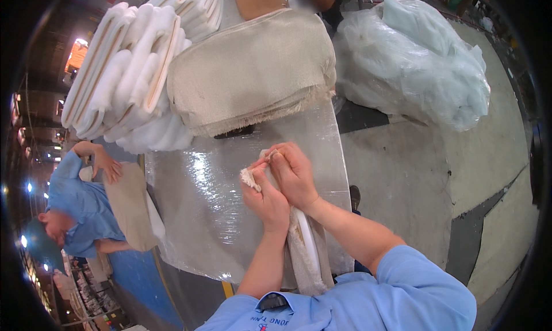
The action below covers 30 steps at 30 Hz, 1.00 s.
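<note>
1. Head view looks down on a table (201, 216) wrapped in shiny clear plastic film, with the person's two forearms in light blue short sleeves coming in from the near edge.
2. Both hands meet above the near right part of the table, gripping one long padded cloth piece (305, 245), beige fabric around white foam, that runs from the fingers back toward the person's body.
3. Left hand (265, 201) is closed around the far end of the piece, where a frayed cream corner sticks out to the left of the fingers.
4. Right hand (294, 173) lies just beyond and partly over the left, fingers curled and pinching the same end; the two hands touch.
5. At the far side of the table sits a stack of folded beige cloth (253, 72), its frayed edges facing the person.
6. Left of that stack leans a pile of white foam pads (126, 72) with tan edging; more of them lie farther back.
7. On the floor to the far right rests a big clear plastic bag (414, 66) stuffed with pale filling.
8. At the left, another person (80, 207) in a blue shirt presses a hand on a beige cloth (129, 204).
</note>
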Available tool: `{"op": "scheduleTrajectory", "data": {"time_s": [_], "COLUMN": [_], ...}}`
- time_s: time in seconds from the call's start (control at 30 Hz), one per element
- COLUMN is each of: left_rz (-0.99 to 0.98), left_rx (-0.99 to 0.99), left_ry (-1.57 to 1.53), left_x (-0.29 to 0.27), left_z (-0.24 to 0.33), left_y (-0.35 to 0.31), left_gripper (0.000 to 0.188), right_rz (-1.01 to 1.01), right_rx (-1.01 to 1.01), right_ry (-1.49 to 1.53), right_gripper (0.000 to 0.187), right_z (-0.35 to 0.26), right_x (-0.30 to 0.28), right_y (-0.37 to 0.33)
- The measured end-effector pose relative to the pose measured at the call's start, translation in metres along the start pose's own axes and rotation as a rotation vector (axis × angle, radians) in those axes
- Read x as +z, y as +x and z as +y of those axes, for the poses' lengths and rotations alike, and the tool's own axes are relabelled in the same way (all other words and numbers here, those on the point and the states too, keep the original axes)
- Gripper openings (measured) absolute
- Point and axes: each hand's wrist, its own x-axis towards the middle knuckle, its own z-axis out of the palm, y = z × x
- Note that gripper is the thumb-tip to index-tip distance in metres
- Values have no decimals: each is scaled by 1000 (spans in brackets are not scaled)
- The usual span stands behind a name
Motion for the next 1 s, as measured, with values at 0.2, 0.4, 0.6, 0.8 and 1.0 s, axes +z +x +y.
{"op": "scheduleTrajectory", "data": {"time_s": [0.2,0.4,0.6,0.8,1.0], "left_rz": [-30,-106,-284,-474,-1177], "left_rx": [103,294,266,-31,-293], "left_ry": [249,317,264,-248,-317], "left_x": [-21,-47,-54,-30,43], "left_z": [16,29,42,48,33], "left_y": [8,17,35,118,141], "left_gripper": [15,11,8,45,75], "right_rz": [-94,-470,-617,-441,-463], "right_rx": [-164,-240,-453,-293,-310], "right_ry": [-153,-312,-544,-465,-415], "right_gripper": [7,31,21,11,12], "right_z": [-12,-40,-44,-41,-33], "right_x": [-9,-22,-35,-21,-17], "right_y": [9,31,47,6,4]}}
